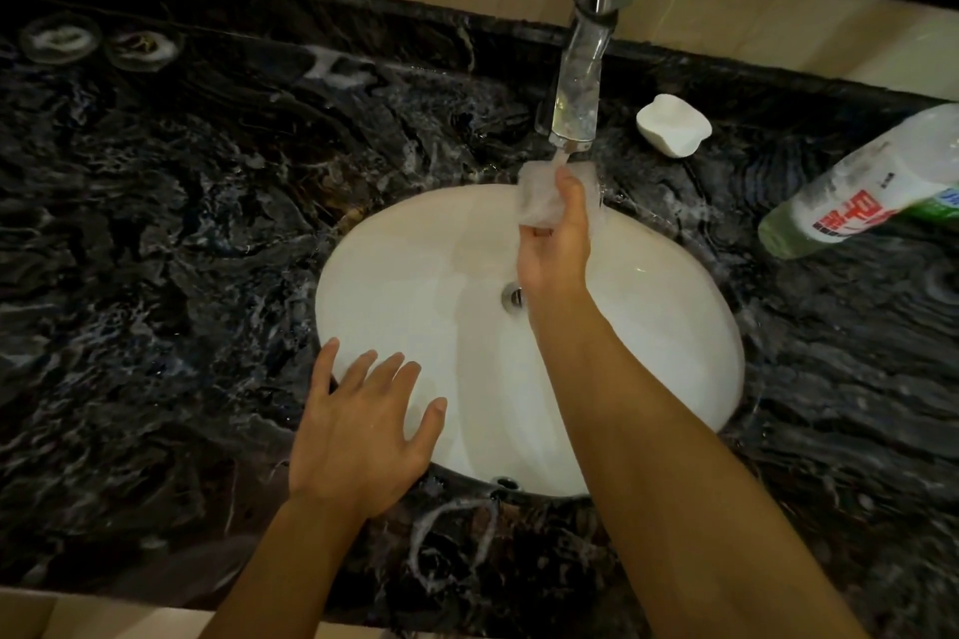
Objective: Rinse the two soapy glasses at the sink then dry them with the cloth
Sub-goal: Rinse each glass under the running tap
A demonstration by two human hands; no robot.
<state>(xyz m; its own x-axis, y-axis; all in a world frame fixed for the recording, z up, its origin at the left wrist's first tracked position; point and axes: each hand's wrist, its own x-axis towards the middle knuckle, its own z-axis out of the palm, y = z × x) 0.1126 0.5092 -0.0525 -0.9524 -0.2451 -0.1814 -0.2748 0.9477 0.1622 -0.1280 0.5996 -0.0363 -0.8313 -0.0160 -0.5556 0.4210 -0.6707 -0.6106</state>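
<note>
My right hand (558,244) holds a clear glass (539,195) under the chrome tap (581,83), and water runs from the spout into the glass, which looks white with foam. Below it lies the white oval sink (415,275) with its drain (514,298). My left hand (363,426) hovers over the sink's near left rim, fingers spread, holding nothing. No second glass and no cloth are visible.
A wet, dark marble counter (181,223) surrounds the sink. A white soap dish (673,125) sits right of the tap. A detergent bottle (861,187) stands at the right edge. Two foamy ring marks (98,42) show at the far left, another (451,545) near the front edge.
</note>
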